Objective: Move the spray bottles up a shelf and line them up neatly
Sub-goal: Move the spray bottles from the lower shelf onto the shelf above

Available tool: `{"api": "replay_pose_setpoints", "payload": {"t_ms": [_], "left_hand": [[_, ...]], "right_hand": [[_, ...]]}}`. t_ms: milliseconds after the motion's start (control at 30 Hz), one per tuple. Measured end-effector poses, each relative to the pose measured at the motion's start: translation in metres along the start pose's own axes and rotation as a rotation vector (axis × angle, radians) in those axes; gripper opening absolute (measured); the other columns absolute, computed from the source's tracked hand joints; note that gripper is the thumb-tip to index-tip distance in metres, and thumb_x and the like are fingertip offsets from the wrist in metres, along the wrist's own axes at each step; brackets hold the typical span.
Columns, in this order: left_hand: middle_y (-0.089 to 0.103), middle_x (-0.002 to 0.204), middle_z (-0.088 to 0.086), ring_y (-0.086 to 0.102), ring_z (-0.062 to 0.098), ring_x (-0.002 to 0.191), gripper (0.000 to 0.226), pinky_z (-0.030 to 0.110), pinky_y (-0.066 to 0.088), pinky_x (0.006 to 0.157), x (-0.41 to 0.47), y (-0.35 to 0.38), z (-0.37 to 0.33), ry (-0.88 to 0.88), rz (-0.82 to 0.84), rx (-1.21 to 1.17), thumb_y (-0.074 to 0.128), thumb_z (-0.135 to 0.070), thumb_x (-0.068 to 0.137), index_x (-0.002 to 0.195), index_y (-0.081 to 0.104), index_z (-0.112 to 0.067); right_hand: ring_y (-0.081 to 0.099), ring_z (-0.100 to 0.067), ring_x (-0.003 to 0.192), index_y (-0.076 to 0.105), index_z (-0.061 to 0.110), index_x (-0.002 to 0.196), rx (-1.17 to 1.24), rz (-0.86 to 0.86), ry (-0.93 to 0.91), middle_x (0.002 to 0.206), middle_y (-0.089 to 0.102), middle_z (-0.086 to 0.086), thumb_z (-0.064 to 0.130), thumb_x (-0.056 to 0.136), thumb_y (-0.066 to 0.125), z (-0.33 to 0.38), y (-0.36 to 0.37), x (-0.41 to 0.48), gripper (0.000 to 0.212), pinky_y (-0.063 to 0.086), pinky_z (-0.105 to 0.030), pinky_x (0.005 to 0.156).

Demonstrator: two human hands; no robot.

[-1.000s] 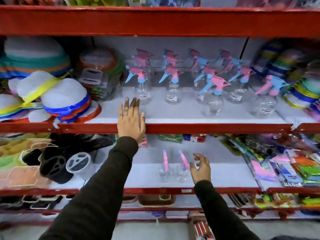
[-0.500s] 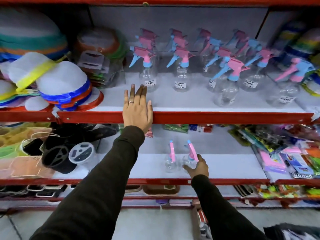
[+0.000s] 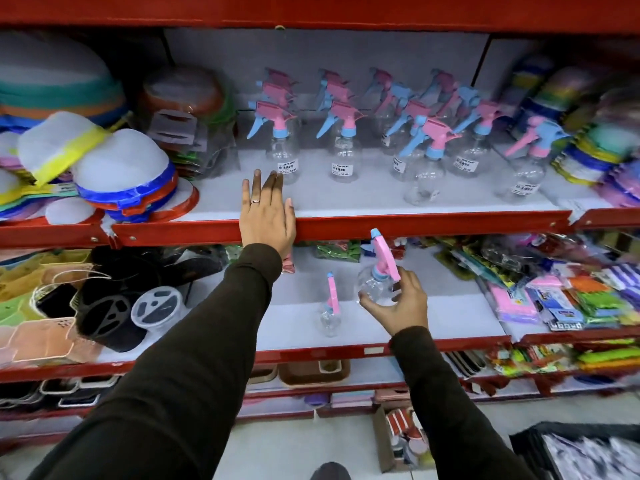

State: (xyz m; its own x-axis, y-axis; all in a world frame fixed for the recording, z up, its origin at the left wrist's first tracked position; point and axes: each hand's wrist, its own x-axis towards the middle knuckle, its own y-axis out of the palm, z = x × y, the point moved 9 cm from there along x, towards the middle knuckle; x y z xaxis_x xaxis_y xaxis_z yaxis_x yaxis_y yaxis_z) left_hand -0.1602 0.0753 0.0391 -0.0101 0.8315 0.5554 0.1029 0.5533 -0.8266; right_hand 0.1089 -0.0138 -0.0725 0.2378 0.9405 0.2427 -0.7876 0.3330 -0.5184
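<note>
My right hand [image 3: 398,306] grips a clear spray bottle [image 3: 375,284] with a pink and blue trigger head, lifted off the lower shelf [image 3: 450,317] and tilted left. One more clear spray bottle [image 3: 330,308] with a pink head stands on that shelf just left of it. My left hand [image 3: 267,216] lies flat, fingers together, over the red front edge of the upper shelf [image 3: 433,221]. Several clear spray bottles [image 3: 346,147] with pink and blue heads stand in loose rows on the upper shelf, right of my left hand.
Stacked colourful lids and covers [image 3: 104,174] fill the upper shelf's left; bundled packs [image 3: 595,150] crowd its right. On the lower shelf, baskets and black round items [image 3: 104,306] sit left, packaged goods [image 3: 571,299] right. A red shelf lip [image 3: 311,15] runs overhead.
My right hand closed on the right-hand bottle on the lower shelf and raised it, tilting it left. My left hand stayed on the upper shelf edge.
</note>
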Motion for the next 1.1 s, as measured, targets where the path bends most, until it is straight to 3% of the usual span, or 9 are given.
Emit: {"api": "replay_pose_setpoints", "payload": {"t_ms": [133, 300, 367, 433, 567, 700, 967, 1100], "left_hand": [[0.039, 0.158, 0.01, 0.016, 0.029, 0.154, 0.059, 0.044, 0.001, 0.126, 0.0, 0.001, 0.0, -0.002, 0.01, -0.002, 0.021, -0.033, 0.101, 0.152, 0.035, -0.005], [0.04, 0.157, 0.012, 0.018, 0.031, 0.153, 0.06, 0.045, 0.004, 0.126, 0.001, 0.001, 0.0, 0.006, 0.004, -0.008, 0.022, -0.032, 0.1, 0.151, 0.037, -0.004], [0.041, 0.156, 0.012, 0.02, 0.031, 0.153, 0.06, 0.045, 0.004, 0.126, 0.001, 0.001, 0.001, 0.004, -0.002, -0.01, 0.022, -0.032, 0.1, 0.15, 0.038, -0.004], [0.042, 0.156, 0.012, 0.02, 0.032, 0.152, 0.06, 0.045, 0.005, 0.126, 0.001, 0.001, 0.001, 0.001, -0.004, -0.011, 0.022, -0.032, 0.1, 0.15, 0.038, -0.003], [0.042, 0.156, 0.012, 0.021, 0.032, 0.152, 0.062, 0.046, 0.008, 0.126, 0.002, 0.001, 0.002, 0.0, -0.005, -0.017, 0.021, -0.033, 0.099, 0.15, 0.039, -0.003], [0.041, 0.156, 0.01, 0.021, 0.031, 0.152, 0.063, 0.044, 0.005, 0.125, 0.003, 0.001, 0.002, -0.005, -0.002, -0.014, 0.019, -0.034, 0.098, 0.15, 0.039, -0.004], [0.041, 0.156, 0.011, 0.021, 0.032, 0.152, 0.064, 0.043, 0.001, 0.125, 0.004, 0.002, 0.002, 0.002, -0.009, -0.01, 0.017, -0.034, 0.098, 0.15, 0.039, -0.003], [0.043, 0.155, 0.011, 0.023, 0.032, 0.152, 0.063, 0.044, 0.004, 0.125, 0.004, 0.002, 0.001, 0.003, -0.018, -0.018, 0.019, -0.034, 0.098, 0.149, 0.041, -0.003]], "right_hand": [[0.055, -0.012, 0.089, 0.059, 0.017, 0.12, 0.015, -0.055, -0.093, 0.103, 0.052, 0.007, 0.043, 0.061, 0.087, 0.041, -0.018, 0.007, 0.071, 0.05, -0.021, 0.076], [0.053, -0.011, 0.075, 0.065, 0.014, 0.101, 0.061, -0.211, -0.28, 0.091, 0.053, -0.001, 0.043, 0.062, 0.084, 0.1, -0.045, 0.033, 0.052, 0.049, -0.021, 0.071], [0.053, -0.009, 0.079, 0.067, 0.015, 0.109, 0.067, -0.24, -0.286, 0.094, 0.055, -0.001, 0.045, 0.062, 0.084, 0.117, -0.05, 0.048, 0.059, 0.042, -0.008, 0.073], [0.052, -0.008, 0.082, 0.065, 0.018, 0.118, 0.08, -0.232, -0.276, 0.097, 0.055, 0.001, 0.048, 0.062, 0.083, 0.131, -0.049, 0.066, 0.065, 0.039, -0.004, 0.074], [0.055, -0.013, 0.087, 0.063, 0.024, 0.122, 0.076, -0.183, -0.244, 0.104, 0.056, 0.002, 0.052, 0.063, 0.081, 0.147, -0.036, 0.099, 0.068, 0.052, -0.026, 0.082], [0.057, -0.017, 0.089, 0.064, 0.025, 0.115, -0.004, -0.137, -0.207, 0.105, 0.059, 0.0, 0.054, 0.063, 0.079, 0.146, -0.019, 0.122, 0.061, 0.054, -0.036, 0.087], [0.06, -0.023, 0.095, 0.062, 0.025, 0.121, -0.028, -0.062, -0.149, 0.107, 0.061, -0.004, 0.052, 0.066, 0.079, 0.13, 0.001, 0.133, 0.064, 0.053, -0.042, 0.093], [0.059, -0.025, 0.111, 0.048, 0.023, 0.134, 0.02, -0.034, -0.135, 0.123, 0.062, -0.006, 0.047, 0.068, 0.079, 0.131, 0.001, 0.132, 0.077, 0.051, -0.041, 0.1]]}}
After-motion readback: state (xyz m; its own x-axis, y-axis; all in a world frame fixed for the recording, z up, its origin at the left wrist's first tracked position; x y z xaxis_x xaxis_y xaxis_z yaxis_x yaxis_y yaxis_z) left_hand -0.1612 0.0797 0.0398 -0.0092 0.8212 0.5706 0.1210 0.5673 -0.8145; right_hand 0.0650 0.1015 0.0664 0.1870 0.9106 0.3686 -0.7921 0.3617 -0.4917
